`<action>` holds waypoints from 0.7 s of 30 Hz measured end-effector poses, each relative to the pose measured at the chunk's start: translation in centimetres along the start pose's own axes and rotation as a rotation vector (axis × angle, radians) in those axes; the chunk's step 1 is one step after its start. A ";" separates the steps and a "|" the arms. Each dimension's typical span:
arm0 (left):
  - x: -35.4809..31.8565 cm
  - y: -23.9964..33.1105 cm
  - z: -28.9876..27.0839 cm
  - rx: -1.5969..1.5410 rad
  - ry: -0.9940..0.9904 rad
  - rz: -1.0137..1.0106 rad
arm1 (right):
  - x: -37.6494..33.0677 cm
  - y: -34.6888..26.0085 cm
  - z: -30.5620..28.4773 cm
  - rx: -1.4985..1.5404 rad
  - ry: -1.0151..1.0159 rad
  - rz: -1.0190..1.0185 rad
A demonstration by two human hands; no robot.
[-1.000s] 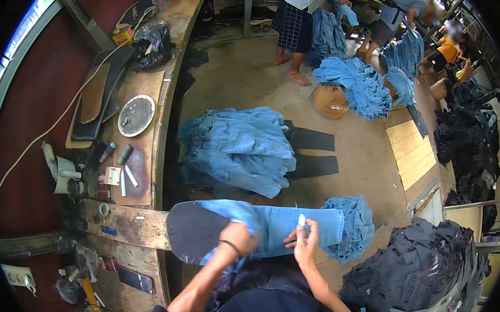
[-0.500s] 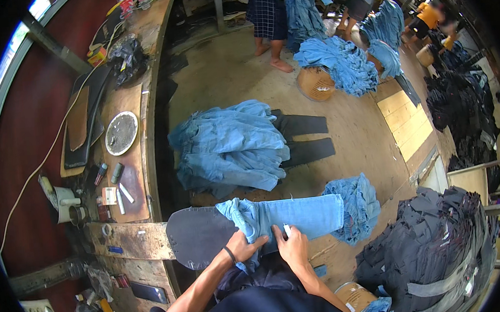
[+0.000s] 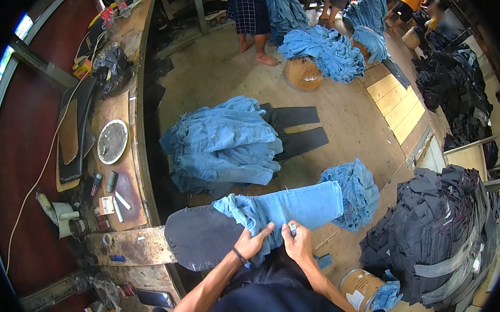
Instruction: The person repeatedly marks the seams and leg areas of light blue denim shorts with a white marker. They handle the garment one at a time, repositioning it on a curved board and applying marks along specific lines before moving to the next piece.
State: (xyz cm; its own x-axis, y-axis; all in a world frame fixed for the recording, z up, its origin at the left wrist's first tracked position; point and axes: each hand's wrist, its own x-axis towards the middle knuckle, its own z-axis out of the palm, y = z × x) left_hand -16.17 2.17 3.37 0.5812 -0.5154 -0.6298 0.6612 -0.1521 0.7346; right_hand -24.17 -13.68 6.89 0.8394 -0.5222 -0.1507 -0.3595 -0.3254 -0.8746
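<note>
From my remote seat I see both hands working at six o'clock in the head view. The left hand [image 3: 251, 243] has its grip clamped on the bunched waist end of a light blue denim trouser leg [image 3: 291, 208], fingers spread over the folds; the right hand [image 3: 297, 243] sits just beside it at its three o'clock, its grip pinched together on the lower edge of the same cloth. That denim piece is drawn over a dark, flat, rounded board [image 3: 200, 237], which juts out from a rough wooden counter [image 3: 130, 246] toward nine o'clock of the hands. The leg end of the denim runs to three o'clock, where it touches a small heap of crumpled light blue jeans [image 3: 357, 192] on the floor. At twelve o'clock from the hands lies a larger pile of light blue jeans [image 3: 220, 143], with a pair of black trousers [image 3: 297, 129] spread flat beside it. A big stack of dark folded garments [image 3: 435, 230] stands at four o'clock. Along the counter at ten o'clock I make out a round grey metal dish [image 3: 112, 141] and a few small tools, too small to tell apart. At one o'clock, far off, another person's bare legs [image 3: 257, 45] stand near a round woven basket [image 3: 302, 74] piled with blue denim.
</note>
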 end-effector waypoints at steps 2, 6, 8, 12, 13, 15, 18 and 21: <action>0.7 -0.1 0.5 0.169 -0.003 0.158 | -0.1 0.0 0.0 0.001 -0.009 0.004; -0.4 -0.6 -0.2 0.163 -0.010 0.254 | -0.1 0.4 -0.1 -0.013 -0.009 0.025; -1.3 -0.7 -0.9 0.015 -0.112 0.222 | -0.1 0.7 -0.1 -0.004 -0.019 0.077; -1.6 -0.4 -1.4 -0.109 -0.153 0.085 | -0.2 1.5 -0.1 0.050 -0.029 0.075; -1.6 -0.3 -1.2 0.019 -0.158 0.146 | -0.3 1.8 -0.1 0.052 -0.035 0.072; -1.4 -0.1 -1.0 0.293 -0.168 0.258 | -0.4 2.6 0.0 0.056 -0.042 0.070; -2.1 -0.1 -1.0 0.073 -0.141 0.139 | -0.4 3.7 0.2 0.142 -0.059 0.145; -3.4 -0.1 -1.7 -0.070 -0.087 0.066 | -0.5 3.8 0.1 0.303 -0.082 0.217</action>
State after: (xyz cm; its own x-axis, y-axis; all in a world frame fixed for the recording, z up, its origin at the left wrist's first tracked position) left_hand -17.42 5.34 5.04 0.5832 -0.5936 -0.5545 0.6564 -0.0577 0.7522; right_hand -25.91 -14.64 3.58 0.7911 -0.4847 -0.3733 -0.4063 0.0398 -0.9129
